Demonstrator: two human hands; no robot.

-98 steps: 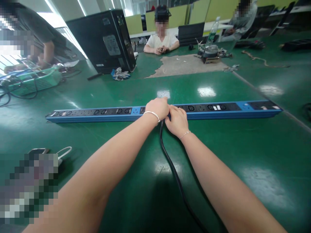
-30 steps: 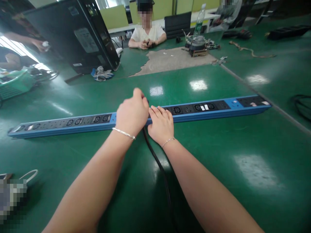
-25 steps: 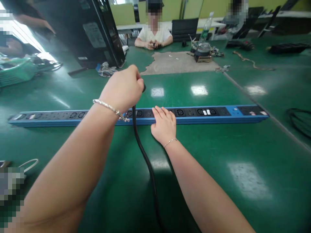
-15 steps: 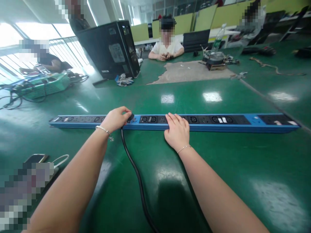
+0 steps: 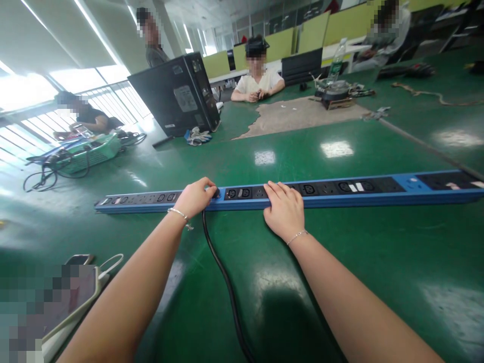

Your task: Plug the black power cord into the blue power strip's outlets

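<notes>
A long blue power strip (image 5: 260,204) with black socket panels lies across the green table in front of me. My left hand (image 5: 196,198) is closed in a pinch on a black plug (image 5: 216,193) at the strip, by a short blue section left of the middle. How far the plug sits in a socket is hidden by my fingers. From under this hand a black power cord (image 5: 228,282) runs down toward me. Flat on top of the strip, right of its middle, rests my right hand (image 5: 284,212), fingers stretched out and covering some sockets.
A phone (image 5: 79,287) with a white cable lies at lower left. Farther back are a green basket (image 5: 88,156) of cables, a black computer case (image 5: 177,96), gloves (image 5: 197,136), cardboard (image 5: 287,118) and a bottle (image 5: 336,60). A person (image 5: 257,83) sits across the table.
The whole view has tilted and shifted, so the strip and both hands appear farther right and slightly lower. Both hands keep about the same places on the strip.
</notes>
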